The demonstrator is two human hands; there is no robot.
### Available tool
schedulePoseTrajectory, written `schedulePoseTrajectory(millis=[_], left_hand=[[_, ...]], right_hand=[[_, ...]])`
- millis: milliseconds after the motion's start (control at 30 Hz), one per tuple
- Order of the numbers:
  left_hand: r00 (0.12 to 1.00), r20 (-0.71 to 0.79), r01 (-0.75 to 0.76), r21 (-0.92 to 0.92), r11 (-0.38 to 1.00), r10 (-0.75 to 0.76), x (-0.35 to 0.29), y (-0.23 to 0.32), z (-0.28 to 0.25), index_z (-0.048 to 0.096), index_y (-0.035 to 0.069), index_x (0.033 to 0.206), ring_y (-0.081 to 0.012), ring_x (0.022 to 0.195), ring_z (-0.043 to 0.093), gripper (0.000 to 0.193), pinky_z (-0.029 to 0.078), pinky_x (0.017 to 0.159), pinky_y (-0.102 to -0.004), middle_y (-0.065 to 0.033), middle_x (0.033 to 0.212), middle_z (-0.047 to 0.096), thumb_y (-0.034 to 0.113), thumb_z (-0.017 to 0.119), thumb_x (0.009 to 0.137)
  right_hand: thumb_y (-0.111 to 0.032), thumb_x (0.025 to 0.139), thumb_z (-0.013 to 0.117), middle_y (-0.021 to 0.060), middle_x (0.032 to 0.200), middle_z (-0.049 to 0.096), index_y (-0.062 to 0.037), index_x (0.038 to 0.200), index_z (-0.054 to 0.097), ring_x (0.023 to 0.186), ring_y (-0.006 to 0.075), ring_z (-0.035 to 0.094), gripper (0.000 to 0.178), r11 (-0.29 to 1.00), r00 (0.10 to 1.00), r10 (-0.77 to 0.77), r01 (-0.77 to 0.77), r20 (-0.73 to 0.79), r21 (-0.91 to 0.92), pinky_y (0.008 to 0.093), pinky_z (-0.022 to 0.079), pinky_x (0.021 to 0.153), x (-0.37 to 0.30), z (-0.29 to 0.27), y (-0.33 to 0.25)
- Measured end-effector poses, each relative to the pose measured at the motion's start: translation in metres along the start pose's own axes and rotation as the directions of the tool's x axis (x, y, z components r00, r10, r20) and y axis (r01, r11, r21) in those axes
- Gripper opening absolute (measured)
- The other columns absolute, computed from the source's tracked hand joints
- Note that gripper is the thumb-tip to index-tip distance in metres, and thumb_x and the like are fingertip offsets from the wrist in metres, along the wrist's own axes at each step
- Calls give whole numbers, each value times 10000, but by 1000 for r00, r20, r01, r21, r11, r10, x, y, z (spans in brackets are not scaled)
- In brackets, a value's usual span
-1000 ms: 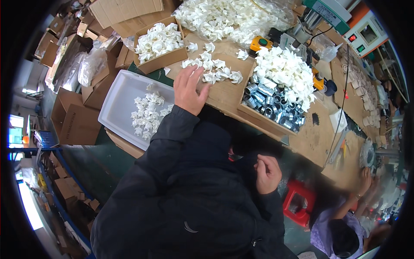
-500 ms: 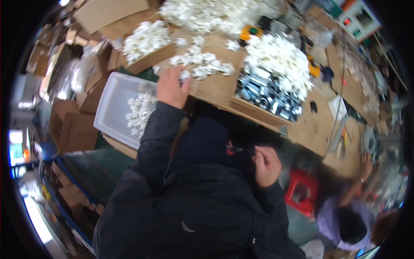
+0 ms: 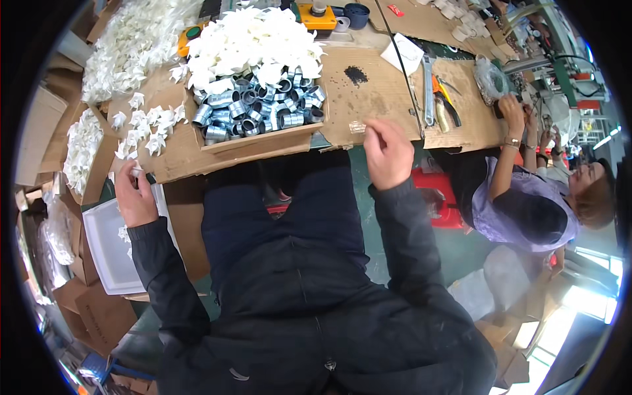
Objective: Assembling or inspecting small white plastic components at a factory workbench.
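Observation:
My left hand (image 3: 136,201) is at the table's left front corner, beside the white plastic tray (image 3: 105,273). Its thumb and fingers close on a small white plastic part (image 3: 135,172). Several similar loose white parts (image 3: 157,143) lie on the cardboard just beyond. My right hand (image 3: 390,158) hovers by the front edge right of the box, fingers curled together; whatever they hold is hidden. Near its fingertips is a small clear piece (image 3: 357,127). Between my hands stands a cardboard box (image 3: 263,139) with shiny metal rings (image 3: 253,108) and a heap of white parts (image 3: 253,41).
A wrench (image 3: 428,92) and pliers (image 3: 446,102) lie at the right, near a small black heap (image 3: 355,75). Another box of white parts (image 3: 84,155) stands at the left. A red stool (image 3: 440,201) and a co-worker in a purple top (image 3: 526,210) are at the right.
The view has swung to the right. My right hand has gone from beside my lap up to the table edge. My left hand stays near the loose white parts and the tray.

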State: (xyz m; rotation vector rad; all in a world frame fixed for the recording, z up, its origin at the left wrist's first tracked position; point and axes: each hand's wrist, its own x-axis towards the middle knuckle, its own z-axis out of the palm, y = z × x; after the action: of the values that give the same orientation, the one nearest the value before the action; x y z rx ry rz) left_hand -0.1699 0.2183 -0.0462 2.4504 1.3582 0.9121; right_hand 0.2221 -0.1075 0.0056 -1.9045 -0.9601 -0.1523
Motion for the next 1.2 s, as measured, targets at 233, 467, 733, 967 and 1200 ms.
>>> schedulePoseTrajectory(millis=[233,467,733,967,1200], left_hand=[[986,-149,-46,-666,745,-72,-36,59,-14,512,17,1326,-257,1215,653,315,518,1045,-370,-258,1377,621,-35,580,1023],[993,103,67,-911,408,65,-73,147,-13,487,55,1243,-311,1187,660,222,529,1038,-424,-288,1412,580,43,587,1046],[916,341,325,-939,108,209,-78,198,9,480,51,1269,-284,1179,657,253,538,1035,-428,-277,1449,549,103,609,1058],[827,503,527,-849,-35,251,-73,242,23,468,-51,1504,-239,1292,617,467,465,1127,-378,-188,1457,589,-39,558,1045],[833,499,529,-845,-78,240,-82,259,31,496,-32,1496,-219,1273,626,500,491,1108,-356,-178,1435,610,-21,658,1024]], right_hand=[[-46,927,708,150,994,718,-46,1042,766,861,327,711,129,962,989,-118,136,90,-236,380,559,748,21,13,38],[-99,914,718,113,978,703,-90,1017,778,866,351,703,119,942,992,-93,116,84,-316,437,568,749,19,19,34],[-73,932,716,124,986,705,-68,1044,778,816,302,708,129,928,985,-140,165,99,-333,380,555,720,18,15,28],[-79,1049,632,39,991,711,1,1186,731,828,118,665,187,482,804,482,-575,348,661,252,540,691,-12,0,-15],[-98,1077,589,59,941,690,18,1221,686,797,126,652,209,37,654,302,-736,694,676,265,546,685,-44,5,-75]])
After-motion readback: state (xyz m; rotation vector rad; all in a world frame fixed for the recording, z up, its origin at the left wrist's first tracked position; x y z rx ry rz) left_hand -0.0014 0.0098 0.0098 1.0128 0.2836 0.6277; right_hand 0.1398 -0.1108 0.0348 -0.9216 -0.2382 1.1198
